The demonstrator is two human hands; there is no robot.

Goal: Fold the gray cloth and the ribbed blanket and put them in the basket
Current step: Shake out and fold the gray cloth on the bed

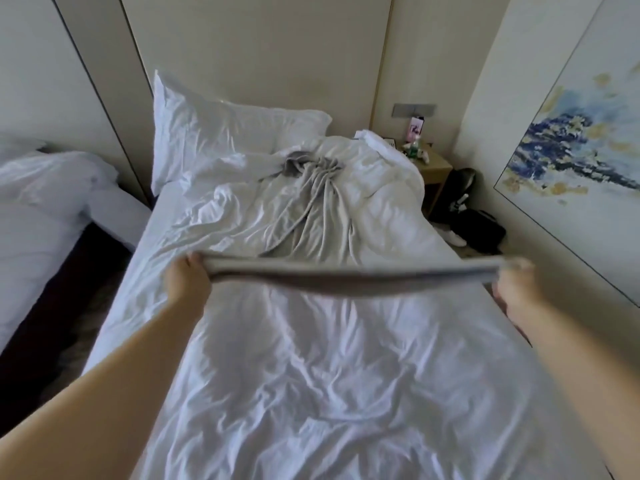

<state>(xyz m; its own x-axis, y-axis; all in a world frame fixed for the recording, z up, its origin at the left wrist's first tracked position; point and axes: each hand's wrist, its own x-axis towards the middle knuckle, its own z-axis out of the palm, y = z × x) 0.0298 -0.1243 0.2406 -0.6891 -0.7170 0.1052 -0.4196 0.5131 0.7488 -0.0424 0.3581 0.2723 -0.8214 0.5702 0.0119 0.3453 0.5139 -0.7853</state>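
Being held taut above the bed, the near edge of what seems the ribbed blanket is gripped in the curled left hand and the blurred right hand. Its remainder lies bunched farther up, touching the darker gray cloth beside the pillow; on a sharp pull that cloth could be dragged along, or one corner lost.

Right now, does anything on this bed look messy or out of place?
Yes. The ribbed blanket lies bunched in long creases across the rumpled white duvet, its far end crumpled beside the pillow, unfolded. The gray cloth is held up, stretched between the left hand and right hand.
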